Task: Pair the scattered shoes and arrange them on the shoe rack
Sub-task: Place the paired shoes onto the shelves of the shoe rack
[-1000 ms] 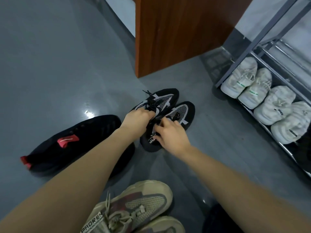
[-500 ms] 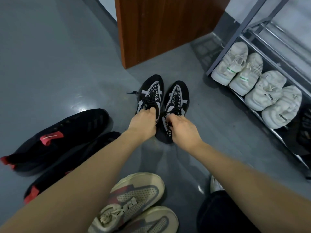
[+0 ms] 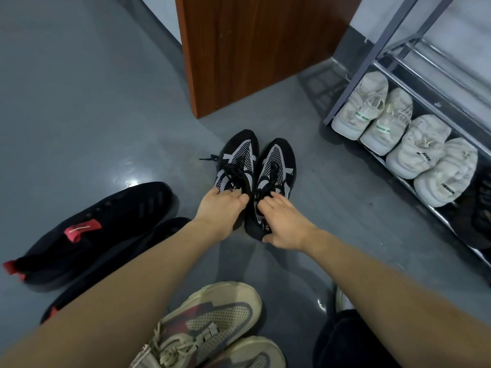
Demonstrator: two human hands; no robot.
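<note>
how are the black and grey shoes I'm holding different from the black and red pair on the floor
The black and grey shoes have grey mesh panels and laces; the black and red pair is plain black with red tabs. The grey ones stand side by side, toes pointing away, left hand and right hand at their heels; the red ones lie untouched, toes pointing right. Both are dark pairs on the floor, not on the rack.

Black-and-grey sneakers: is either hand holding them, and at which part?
Each hand holds one: the left hand grips the left sneaker at its collar, the right hand the right sneaker around its heel.
</note>
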